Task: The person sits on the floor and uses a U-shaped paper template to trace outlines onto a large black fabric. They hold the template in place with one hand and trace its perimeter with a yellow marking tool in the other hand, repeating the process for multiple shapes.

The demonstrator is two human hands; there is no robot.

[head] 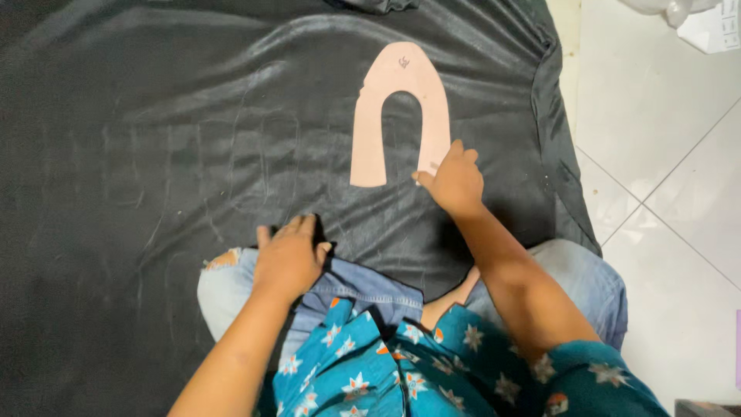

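One pale pink pattern piece (401, 108), cut like a horseshoe or narrow arch, lies flat on a large sheet of dark grey fabric (154, 139) spread over the floor. It looks like thin card, with a small dark mark near its rounded top and two straight legs of about equal length. It sits right of the cloth's middle, toward the far side.

The right hand (454, 179) rests at the foot of the pattern's right leg, fingers bent and bunched with the tips touching the card's lower end; whether something small is pinched in them cannot be told. The left hand (289, 255) lies palm down on the near edge of the fabric, fingers loosely spread and holding nothing, well apart from the pattern.

Faint chalk outlines (255, 154) of curved shapes show on the cloth left of the pattern. The person's knees in faded blue jeans (363, 289) and a teal flowered top (401, 363) fill the near side. White floor tiles (664, 154) run along the right, with a bit of white plastic (695, 19) in the far right corner. Nothing lies over the pattern except the right fingertips.

Its long axis runs near to far, slightly tilted; the closed curve points far, the open end near.
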